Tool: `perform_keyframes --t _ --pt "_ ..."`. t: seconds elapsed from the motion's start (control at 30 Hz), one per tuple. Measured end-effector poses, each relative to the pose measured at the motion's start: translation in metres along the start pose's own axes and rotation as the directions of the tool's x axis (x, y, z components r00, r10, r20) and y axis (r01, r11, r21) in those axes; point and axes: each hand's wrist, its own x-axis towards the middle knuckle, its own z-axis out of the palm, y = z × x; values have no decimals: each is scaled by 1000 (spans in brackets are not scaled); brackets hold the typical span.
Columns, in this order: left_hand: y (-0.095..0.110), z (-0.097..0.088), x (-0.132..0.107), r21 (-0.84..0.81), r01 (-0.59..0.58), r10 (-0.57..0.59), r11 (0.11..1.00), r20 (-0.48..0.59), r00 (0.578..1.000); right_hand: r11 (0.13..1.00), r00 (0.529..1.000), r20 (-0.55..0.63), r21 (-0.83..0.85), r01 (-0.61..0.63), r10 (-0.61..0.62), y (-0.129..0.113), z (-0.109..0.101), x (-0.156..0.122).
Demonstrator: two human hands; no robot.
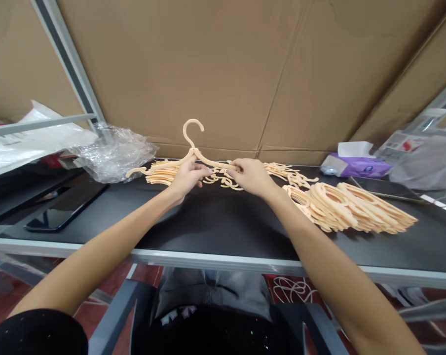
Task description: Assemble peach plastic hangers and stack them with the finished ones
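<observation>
1. In the head view, the black tabletop [215,222] has a metal strip along its front edge [208,256], and its back edge meets a cardboard wall [171,64]. Black surface shows between the hands and the front edge, so there is some room for moving there.
2. There are two hands and one lifted peach plastic hanger [193,153], with its hook pointing up. It is near the back edge, around the middle of the tabletop.
3. The left hand [188,177] closes around the hanger's left arm, and the right hand [250,176] pinches the end of its right arm. Both grips are narrow and holding the hanger.
4. A large stack of peach hangers [345,209] lies toward the right edge, too many for exact counting. More peach hangers [223,181] lie in a tangled row under and between the hands, near the back edge.
5. Toward the left edge lies one dark tablet [65,204], and behind it is one crumpled transparent plastic bag [115,155]. At the right back corner stands one purple tissue box [356,165], and one flat dark object [382,188] lies just in front of it.
</observation>
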Motion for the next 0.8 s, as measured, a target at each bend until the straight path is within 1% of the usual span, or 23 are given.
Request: perform_keyframes --t 0.1,0.27,0.33,0.4,0.47,0.5,0.57,0.63,0.67,0.7,0.73,0.77,0.8 --pt "0 -4 2 -11 -6 6 1000 -12 1000 998 998 -31 -33 59 -60 0 8 0" --pt "-2 -4 5 -4 -36 36 999 -27 999 991 978 -163 -61 120 -129 3 21 -2" --pt "-5 -4 6 9 -39 39 999 -35 999 987 960 -231 -81 141 -157 0 20 -4" --pt "-6 -4 7 15 -45 46 999 -31 998 983 933 -313 -101 154 -178 -7 17 -7" --pt "-6 -5 6 9 -62 62 998 -17 998 983 920 -346 -84 163 -182 -17 13 -10" --pt "-6 -5 6 2 -71 71 997 -10 997 985 930 -325 -51 166 -173 -23 13 -12" --pt "-5 -5 5 -3 -85 85 996 3 996 989 967 -229 68 134 -115 -34 14 -14" --pt "-3 -6 5 8 -101 101 995 4 995 969 996 -88 241 45 -24 -44 19 -15" --pt "-3 -6 5 18 -113 113 993 0 994 937 999 18 346 -38 34 -48 22 -15" --pt "-3 -7 5 29 -127 127 992 -4 992 880 986 138 450 -149 96 -51 25 -15" --pt "-4 -8 6 40 -142 142 989 -8 990 797 955 252 540 -271 154 -52 27 -14" --pt "-5 -8 6 50 -155 156 987 -11 988 692 915 349 612 -384 200 -53 29 -14" --pt "-6 -9 7 57 -166 167 984 -12 986 578 878 417 667 -471 235 -54 29 -13"
